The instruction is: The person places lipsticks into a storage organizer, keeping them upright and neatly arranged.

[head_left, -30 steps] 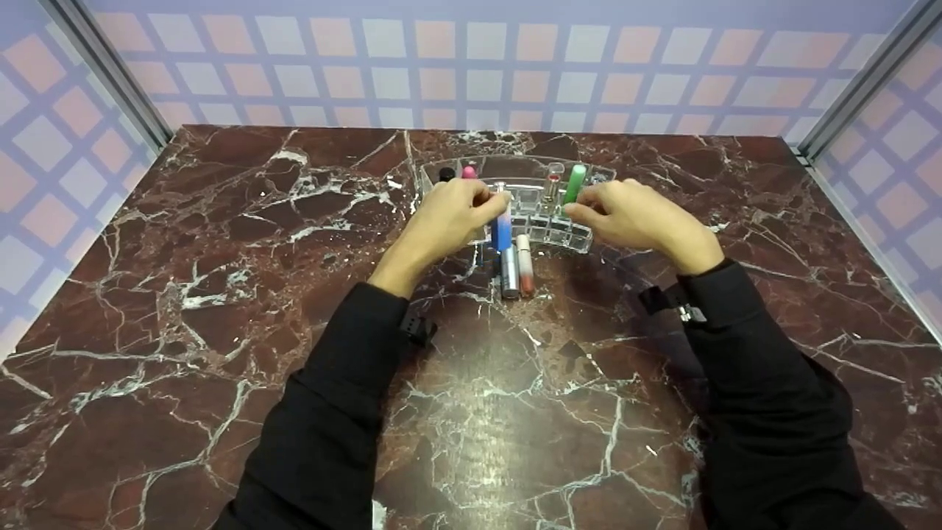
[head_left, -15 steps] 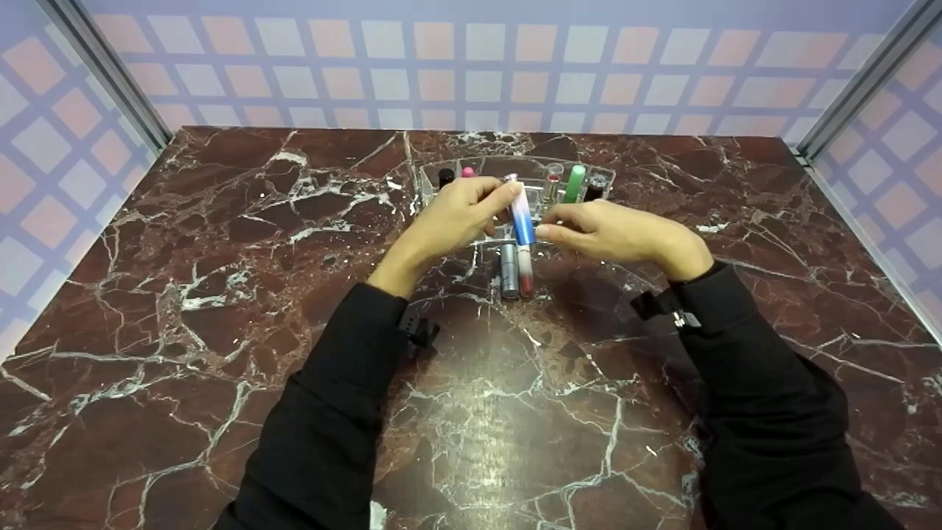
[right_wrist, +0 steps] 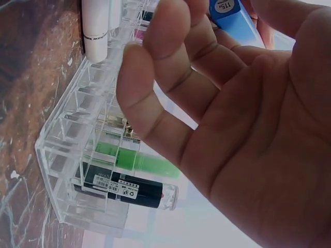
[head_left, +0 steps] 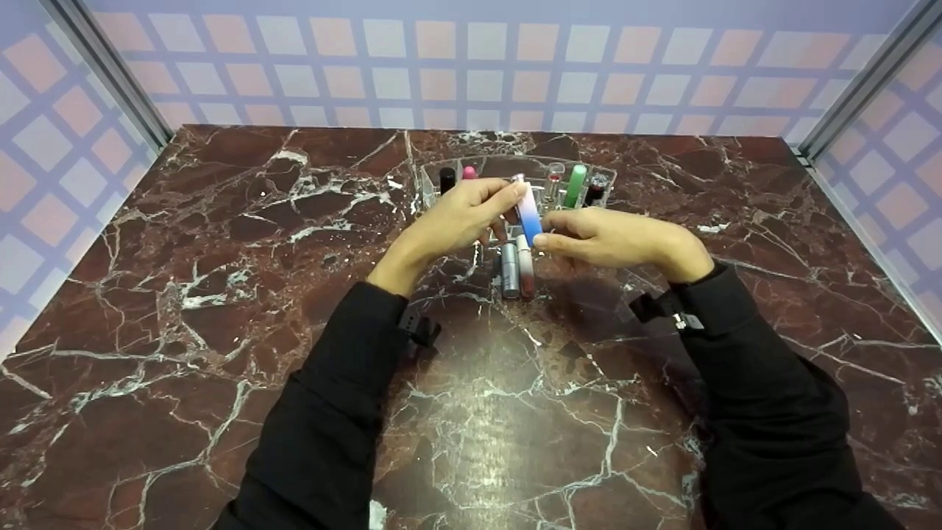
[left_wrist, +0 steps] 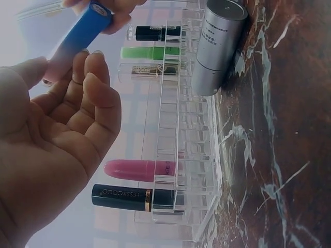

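Here's the big, dark red, white-veined tabletop (head_left: 147, 412) filling most of the head view, with the checked wall (head_left: 471, 73) running across the top of the frame. Two black sleeves come next, left sleeve (head_left: 331, 390) and right sleeve (head_left: 773, 397), pushing up from the bottom edge. Upper centre, there's the curved clear organizer (left_wrist: 168, 124), split into small compartments in stepped rows. In front of it work the hands: the left hand (head_left: 456, 213) has its thumb and fingers closed on the pale upper end of a blue-and-white tube (head_left: 528, 213), its other fingers loosely bent away; the right hand (head_left: 625, 235) pinches the blue lower end between thumb and fingers. So the tube is up in the air, tilted, just right of centre in the upper half of the frame. Now the organizer's load, all standing in its compartments, left to right: a black tube with a gold band (left_wrist: 124, 198) at the left end, a pink tube (left_wrist: 137, 169) right beside it, then across to a gold-and-clear lipstick (left_wrist: 150, 71), a green tube (head_left: 575, 185), and a black tube with a clear cap (right_wrist: 139, 191) at the right end. Down below the held tube, side by side in front of the organizer, lie a silver tube (head_left: 509, 271) and a slimmer white-and-red tube (head_left: 525, 266).
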`<state>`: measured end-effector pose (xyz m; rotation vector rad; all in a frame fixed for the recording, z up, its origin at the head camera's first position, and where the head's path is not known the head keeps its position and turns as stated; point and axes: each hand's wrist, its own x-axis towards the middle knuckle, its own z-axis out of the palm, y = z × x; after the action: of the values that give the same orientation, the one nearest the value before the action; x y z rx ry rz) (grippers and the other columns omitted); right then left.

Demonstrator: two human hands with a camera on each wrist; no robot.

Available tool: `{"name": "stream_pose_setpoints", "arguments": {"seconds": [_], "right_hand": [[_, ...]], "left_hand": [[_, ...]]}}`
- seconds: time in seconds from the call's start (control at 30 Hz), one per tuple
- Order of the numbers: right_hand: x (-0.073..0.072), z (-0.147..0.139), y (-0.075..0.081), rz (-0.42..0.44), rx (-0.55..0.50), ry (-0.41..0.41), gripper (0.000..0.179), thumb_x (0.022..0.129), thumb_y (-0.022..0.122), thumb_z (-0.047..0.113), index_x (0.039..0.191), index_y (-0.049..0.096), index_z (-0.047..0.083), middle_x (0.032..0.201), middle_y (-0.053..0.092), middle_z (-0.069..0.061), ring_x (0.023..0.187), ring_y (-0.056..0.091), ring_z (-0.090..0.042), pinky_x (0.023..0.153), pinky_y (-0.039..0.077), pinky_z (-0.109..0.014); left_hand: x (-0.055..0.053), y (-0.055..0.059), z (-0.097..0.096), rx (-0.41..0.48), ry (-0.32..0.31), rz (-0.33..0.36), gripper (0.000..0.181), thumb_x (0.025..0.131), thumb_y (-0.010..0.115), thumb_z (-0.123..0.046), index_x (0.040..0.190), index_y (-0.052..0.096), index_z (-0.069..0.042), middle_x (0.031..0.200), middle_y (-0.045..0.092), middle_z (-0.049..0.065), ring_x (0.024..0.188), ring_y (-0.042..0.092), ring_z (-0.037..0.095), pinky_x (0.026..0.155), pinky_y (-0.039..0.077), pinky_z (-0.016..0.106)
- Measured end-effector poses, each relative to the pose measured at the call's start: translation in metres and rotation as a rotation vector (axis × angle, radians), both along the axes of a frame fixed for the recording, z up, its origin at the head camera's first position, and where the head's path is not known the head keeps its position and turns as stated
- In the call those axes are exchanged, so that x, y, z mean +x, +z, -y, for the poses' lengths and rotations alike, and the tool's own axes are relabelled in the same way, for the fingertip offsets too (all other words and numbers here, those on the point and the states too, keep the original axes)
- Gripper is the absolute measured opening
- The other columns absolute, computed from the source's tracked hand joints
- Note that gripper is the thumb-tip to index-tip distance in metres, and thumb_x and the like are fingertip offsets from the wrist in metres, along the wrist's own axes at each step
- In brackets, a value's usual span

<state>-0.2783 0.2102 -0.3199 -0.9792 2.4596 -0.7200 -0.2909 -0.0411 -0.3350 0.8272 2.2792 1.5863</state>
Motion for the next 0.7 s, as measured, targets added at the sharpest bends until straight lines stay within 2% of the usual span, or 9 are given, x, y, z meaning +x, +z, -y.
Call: {"name": "stream_pose_setpoints", "arguments": {"seconds": [0.1,0.2,0.33,0.53,0.7], "right_hand": [[-0.0001,0.0008,-0.0001,-0.002,0.001,0.000,0.038,0.112,0.044,0.038,0.112,0.060,0.004,0.083,0.064,-0.008,0.072,0.061,-0.033,0.065,0.052,-0.036],[0.0002,0.0010,-0.0006,0.012,0.004,-0.004,0.038,0.112,0.044,0.039,0.108,0.059,0.004,0.082,0.063,-0.009,0.071,0.060,-0.033,0.064,0.051,-0.036],[0.0011,0.0009,-0.0004,0.019,0.003,-0.004,0.038,0.112,0.044,0.038,0.108,0.059,0.004,0.083,0.064,-0.011,0.072,0.060,-0.036,0.063,0.051,-0.035],[0.0031,0.0016,0.0008,0.015,0.010,-0.007,0.038,0.111,0.044,0.040,0.112,0.061,0.006,0.084,0.065,-0.008,0.072,0.061,-0.036,0.061,0.051,-0.035],[0.0020,0.0032,0.0000,0.013,0.007,0.006,0.038,0.112,0.044,0.039,0.113,0.061,0.005,0.083,0.064,-0.006,0.071,0.062,-0.035,0.062,0.052,-0.035]], "left_hand": [[0.0007,-0.0002,-0.0005,-0.002,0.014,-0.001,0.034,0.109,0.051,-0.041,0.109,0.070,-0.012,0.082,0.060,0.005,0.067,0.055,0.015,0.059,0.044,0.025],[0.0013,0.0001,-0.0011,-0.001,0.036,-0.006,0.032,0.109,0.053,-0.039,0.111,0.069,-0.011,0.083,0.059,0.008,0.070,0.056,0.017,0.059,0.043,0.024],[0.0012,0.0008,-0.0030,0.002,0.065,-0.011,0.029,0.108,0.056,-0.035,0.117,0.067,-0.009,0.096,0.065,0.015,0.079,0.062,0.020,0.063,0.047,0.025],[0.0017,0.0024,-0.0056,0.031,0.090,-0.001,0.030,0.107,0.059,-0.031,0.123,0.067,-0.006,0.101,0.068,0.008,0.081,0.064,0.019,0.076,0.058,0.035],[0.0020,0.0016,-0.0051,0.031,0.095,-0.020,0.029,0.106,0.060,-0.030,0.122,0.068,-0.007,0.107,0.068,0.016,0.083,0.063,0.019,0.078,0.058,0.035]]}}
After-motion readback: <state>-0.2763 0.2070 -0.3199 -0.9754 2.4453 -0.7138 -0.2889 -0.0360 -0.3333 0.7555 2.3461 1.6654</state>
